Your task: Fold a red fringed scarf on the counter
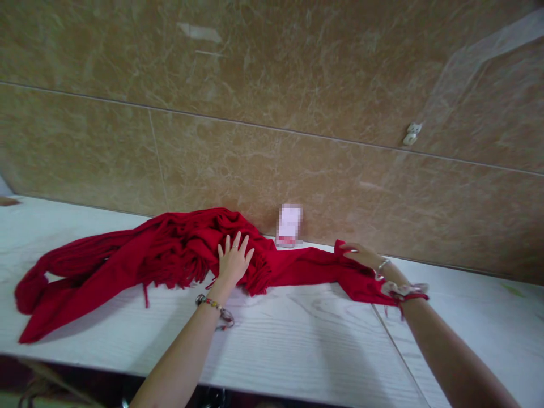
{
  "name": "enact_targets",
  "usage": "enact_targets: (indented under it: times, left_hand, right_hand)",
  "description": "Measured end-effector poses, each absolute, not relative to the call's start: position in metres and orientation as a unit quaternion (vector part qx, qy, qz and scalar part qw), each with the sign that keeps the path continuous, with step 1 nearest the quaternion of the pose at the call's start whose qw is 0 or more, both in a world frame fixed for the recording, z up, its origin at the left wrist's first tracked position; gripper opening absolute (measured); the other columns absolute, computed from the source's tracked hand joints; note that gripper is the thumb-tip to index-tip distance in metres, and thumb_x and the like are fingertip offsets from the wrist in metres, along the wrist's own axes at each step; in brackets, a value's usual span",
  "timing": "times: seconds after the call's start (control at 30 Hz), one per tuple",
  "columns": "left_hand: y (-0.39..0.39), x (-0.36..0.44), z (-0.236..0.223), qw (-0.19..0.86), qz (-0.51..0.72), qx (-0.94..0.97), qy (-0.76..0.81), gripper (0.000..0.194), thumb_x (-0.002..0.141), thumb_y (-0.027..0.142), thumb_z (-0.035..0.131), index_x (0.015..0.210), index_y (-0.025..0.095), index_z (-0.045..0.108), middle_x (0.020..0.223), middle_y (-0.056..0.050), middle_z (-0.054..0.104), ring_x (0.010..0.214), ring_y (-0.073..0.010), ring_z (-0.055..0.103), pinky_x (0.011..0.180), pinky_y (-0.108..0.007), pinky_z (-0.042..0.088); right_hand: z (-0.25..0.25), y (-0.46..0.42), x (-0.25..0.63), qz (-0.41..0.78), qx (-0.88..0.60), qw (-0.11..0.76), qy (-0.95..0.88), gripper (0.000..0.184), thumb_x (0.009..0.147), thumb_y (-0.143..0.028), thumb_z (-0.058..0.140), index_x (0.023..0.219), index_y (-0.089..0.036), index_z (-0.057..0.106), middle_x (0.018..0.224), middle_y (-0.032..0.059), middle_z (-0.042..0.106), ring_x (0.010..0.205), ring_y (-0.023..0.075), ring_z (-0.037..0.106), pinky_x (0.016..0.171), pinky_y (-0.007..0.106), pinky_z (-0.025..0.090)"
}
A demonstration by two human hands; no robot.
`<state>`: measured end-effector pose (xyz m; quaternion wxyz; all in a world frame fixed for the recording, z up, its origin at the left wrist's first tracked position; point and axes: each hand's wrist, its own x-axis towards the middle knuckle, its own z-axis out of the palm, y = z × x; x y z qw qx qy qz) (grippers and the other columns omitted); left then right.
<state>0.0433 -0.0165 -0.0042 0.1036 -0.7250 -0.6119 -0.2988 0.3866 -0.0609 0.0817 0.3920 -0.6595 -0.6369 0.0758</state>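
Your left hand [233, 263] lies flat, fingers spread, on the fringed red scarf [182, 249] along the counter [289, 323], your right hand [364, 256] curves at its edge, grip unclear; probably soft and light, it is best pinched by edges.

Illumination is diffuse and moderate. Pale reflections mark the glossy brown wall [238, 158]. Soft-edged shadows lie on the white tabletop [280, 334] beside the forearms [181, 351]. Pixelation obscures a small pale item [289, 221]. Fine detail is soft; wide-angle distortion stretches the frame edges. The bottom-left margin is dark.
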Motion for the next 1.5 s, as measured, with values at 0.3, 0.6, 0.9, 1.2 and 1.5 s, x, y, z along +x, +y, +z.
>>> enact_targets:
  times: [0.3,0.6,0.9,1.2,1.5]
  left_hand:
    - [-0.015,0.029,0.001,0.102,-0.233,-0.691,-0.677,0.047,0.089,0.036,0.037,0.133,0.021,0.039,0.136,-0.007,0.042,0.129,-0.0353,0.027,0.103,-0.057,0.021]
    - [-0.018,0.013,0.004,0.111,-0.279,-0.603,-0.739,0.052,0.087,0.038,0.04,0.136,0.022,0.031,0.147,-0.015,0.016,0.133,-0.037,0.013,0.098,-0.066,0.016]
    - [-0.025,0.008,0.002,0.068,-0.276,-0.592,-0.754,0.055,0.089,0.038,0.036,0.139,0.019,0.025,0.147,-0.018,0.014,0.134,-0.0358,0.01,0.099,-0.065,0.013]
    - [-0.057,-0.075,0.02,0.221,-0.282,-0.551,-0.754,0.062,0.084,0.048,0.041,0.139,0.022,0.025,0.149,-0.015,0.009,0.132,-0.0425,0.002,0.094,-0.071,0.009]
    - [-0.043,-0.142,-0.009,0.144,-0.235,-0.53,-0.802,0.075,0.08,0.056,0.043,0.14,0.02,0.017,0.148,-0.017,0.008,0.13,-0.0476,0.001,0.091,-0.071,0.019]
  right_hand:
    - [0.036,-0.02,0.209,0.079,-0.551,0.091,-0.826,0.062,0.08,-0.041,0.052,0.137,-0.025,0.031,0.141,0.0095,0.035,0.126,0.0271,0.033,0.096,0.049,0.033]
    - [-0.001,-0.029,0.18,0.06,-0.564,0.067,-0.821,0.067,0.083,-0.042,0.043,0.142,-0.025,0.015,0.149,0.0057,0.016,0.133,0.0341,0.014,0.102,0.053,0.022]
    - [0.0,-0.099,0.223,0.089,-0.555,-0.01,-0.827,0.068,0.081,-0.034,0.047,0.142,-0.024,0.018,0.146,0.0118,0.022,0.13,0.0378,0.021,0.1,0.055,0.025]
    - [0.019,-0.068,0.234,0.144,-0.511,0.179,-0.828,0.075,0.081,-0.044,0.045,0.143,-0.016,0.011,0.143,0.0137,0.028,0.131,0.0241,0.025,0.105,0.043,0.024]
    - [0.004,0.019,0.131,0.087,-0.651,0.25,-0.712,0.081,0.078,-0.058,0.044,0.143,-0.024,0.009,0.149,0.0096,0.008,0.133,0.0391,0.009,0.098,0.059,0.022]
